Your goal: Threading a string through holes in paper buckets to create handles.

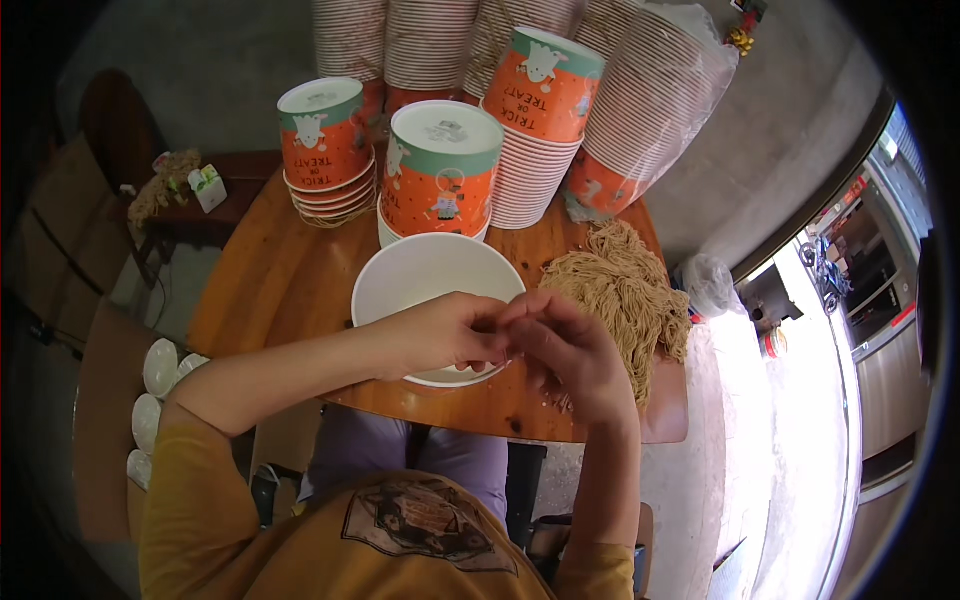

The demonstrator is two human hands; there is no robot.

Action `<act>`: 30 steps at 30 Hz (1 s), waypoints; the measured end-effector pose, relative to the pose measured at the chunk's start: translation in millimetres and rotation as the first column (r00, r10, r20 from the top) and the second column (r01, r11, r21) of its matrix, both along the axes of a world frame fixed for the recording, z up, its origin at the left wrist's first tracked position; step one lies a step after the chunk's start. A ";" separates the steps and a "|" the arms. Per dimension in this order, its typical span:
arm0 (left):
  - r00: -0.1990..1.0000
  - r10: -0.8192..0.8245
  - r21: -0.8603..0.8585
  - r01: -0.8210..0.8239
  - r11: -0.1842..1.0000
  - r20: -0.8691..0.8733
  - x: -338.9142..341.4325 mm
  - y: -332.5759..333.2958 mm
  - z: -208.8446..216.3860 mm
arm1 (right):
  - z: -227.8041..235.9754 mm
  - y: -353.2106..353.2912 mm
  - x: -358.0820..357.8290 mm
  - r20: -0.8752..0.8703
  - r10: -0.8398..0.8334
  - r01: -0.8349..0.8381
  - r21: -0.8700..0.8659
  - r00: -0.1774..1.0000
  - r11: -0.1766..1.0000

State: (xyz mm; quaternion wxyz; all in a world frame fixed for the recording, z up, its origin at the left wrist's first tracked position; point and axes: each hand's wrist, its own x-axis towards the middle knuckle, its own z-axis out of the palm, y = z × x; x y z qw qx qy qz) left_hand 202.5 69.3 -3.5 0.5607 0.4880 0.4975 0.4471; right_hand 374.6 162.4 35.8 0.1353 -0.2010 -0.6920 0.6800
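Observation:
Both of my hands meet over the right part of a white paper bucket's rim. My left hand [455,332] has its fingers curled and pinched together. My right hand [575,350] faces it, with thumb and fingers bent in and touching the left fingertips. Anything between the fingers is too small or hidden to make out. The white bucket [425,262] lies with its open mouth toward me near the table's front edge, its inside plain white. Just right of my right hand is a tangled heap of tan twine [620,285], some strands hanging over the table edge.
Upside-down orange-and-green buckets stand behind: a short stack [322,135] left, another bucket [443,165] centre, a taller stack [540,95] right. Plastic-wrapped stacks [650,90] rise at the back. White bowl-like pieces [147,420] lie on cardboard at left. The wooden table [260,290] has a curved edge.

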 end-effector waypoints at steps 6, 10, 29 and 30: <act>0.989 -0.144 -0.102 0.146 0.984 0.032 -2.4 0.5 3.4 | -32.5 19.0 1.4 -0.102 -0.149 0.137 -0.114 0.984 0.984; 0.996 -0.083 -0.099 0.084 0.992 0.011 -2.6 -0.5 5.3 | -47.5 4.8 9.8 -0.155 -0.283 0.273 -0.080 0.946 0.959; 0.943 -0.280 0.080 0.298 0.951 -0.183 -7.8 11.9 -2.2 | -69.3 -30.6 17.7 -0.276 -0.437 0.436 -0.069 0.856 0.897; 0.895 -0.294 0.169 0.364 0.916 -0.336 -9.5 12.5 -2.9 | -69.6 -31.2 17.4 -0.276 -0.437 0.436 -0.069 0.856 0.897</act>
